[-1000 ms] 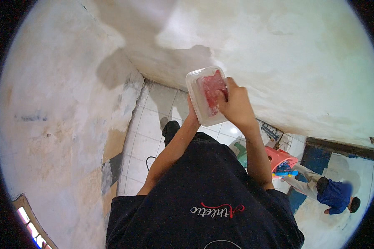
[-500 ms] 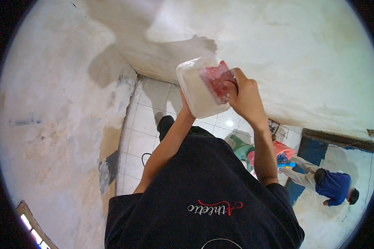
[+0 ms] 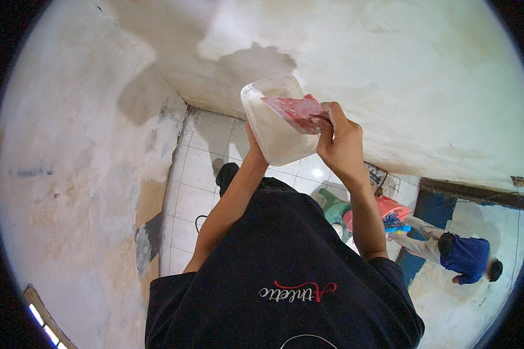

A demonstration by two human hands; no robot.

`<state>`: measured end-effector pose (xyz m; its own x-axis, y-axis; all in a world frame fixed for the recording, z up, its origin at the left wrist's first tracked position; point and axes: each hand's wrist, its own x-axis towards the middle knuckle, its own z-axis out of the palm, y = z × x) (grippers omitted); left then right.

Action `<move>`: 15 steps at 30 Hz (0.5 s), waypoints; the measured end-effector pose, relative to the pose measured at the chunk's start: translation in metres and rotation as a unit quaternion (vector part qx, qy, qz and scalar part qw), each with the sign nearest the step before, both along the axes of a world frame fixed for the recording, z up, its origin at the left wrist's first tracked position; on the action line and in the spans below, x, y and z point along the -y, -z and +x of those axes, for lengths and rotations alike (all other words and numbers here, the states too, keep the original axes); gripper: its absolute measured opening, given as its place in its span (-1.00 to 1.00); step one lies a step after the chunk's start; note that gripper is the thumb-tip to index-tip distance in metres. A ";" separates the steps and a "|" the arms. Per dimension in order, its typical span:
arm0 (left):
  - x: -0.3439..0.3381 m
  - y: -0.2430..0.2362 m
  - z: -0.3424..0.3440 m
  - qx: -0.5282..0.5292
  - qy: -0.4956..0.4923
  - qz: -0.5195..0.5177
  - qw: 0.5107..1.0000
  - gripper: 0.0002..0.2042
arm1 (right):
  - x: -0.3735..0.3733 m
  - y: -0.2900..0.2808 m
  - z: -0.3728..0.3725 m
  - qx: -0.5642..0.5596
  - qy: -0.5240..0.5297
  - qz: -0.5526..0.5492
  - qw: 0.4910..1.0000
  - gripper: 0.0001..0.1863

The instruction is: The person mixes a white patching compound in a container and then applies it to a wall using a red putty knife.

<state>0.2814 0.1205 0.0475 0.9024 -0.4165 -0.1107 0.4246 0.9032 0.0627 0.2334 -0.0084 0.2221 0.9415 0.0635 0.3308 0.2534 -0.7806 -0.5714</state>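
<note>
A translucent plastic container [image 3: 276, 145] of pale, creamy paste is held up in front of me. My left hand [image 3: 253, 139] is closed on its left side, the fingers mostly hidden behind it. My right hand [image 3: 343, 145] pinches a red, paste-smeared flat scraper [image 3: 294, 110], tilted over the container’s upper right part, its pointed end reaching toward the middle. Both forearms come up from the lower edge past my dark T-shirt.
Patchy whitewashed walls [image 3: 70, 145] meet a white tiled floor [image 3: 195, 192]. A pink plastic piece [image 3: 390, 206], a green plastic piece [image 3: 335, 209] and blue items stand at lower right. Beyond them another person in blue [image 3: 468, 256] is by a partly painted wall.
Both hands have moved up and a little left with the container. The scraper has turned from lying lengthwise in the container to slanting across its upper right.
</note>
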 end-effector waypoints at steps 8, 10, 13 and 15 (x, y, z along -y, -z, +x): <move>0.002 -0.022 -0.001 0.014 -0.023 -0.007 1.000 -0.32 | -0.003 -0.001 -0.001 -0.009 0.034 0.001 0.999 -0.68; 0.004 -0.018 0.001 0.004 -0.027 -0.008 1.000 -0.32 | 0.000 0.001 -0.001 -0.021 0.044 0.006 0.999 -0.71; 0.004 -0.007 0.001 -0.008 -0.041 0.019 0.999 -0.32 | 0.001 0.005 -0.004 -0.033 0.047 0.014 0.998 -0.74; 0.000 0.002 -0.002 -0.030 -0.043 0.052 0.997 -0.32 | 0.001 0.007 -0.006 -0.034 0.039 0.031 0.998 -0.76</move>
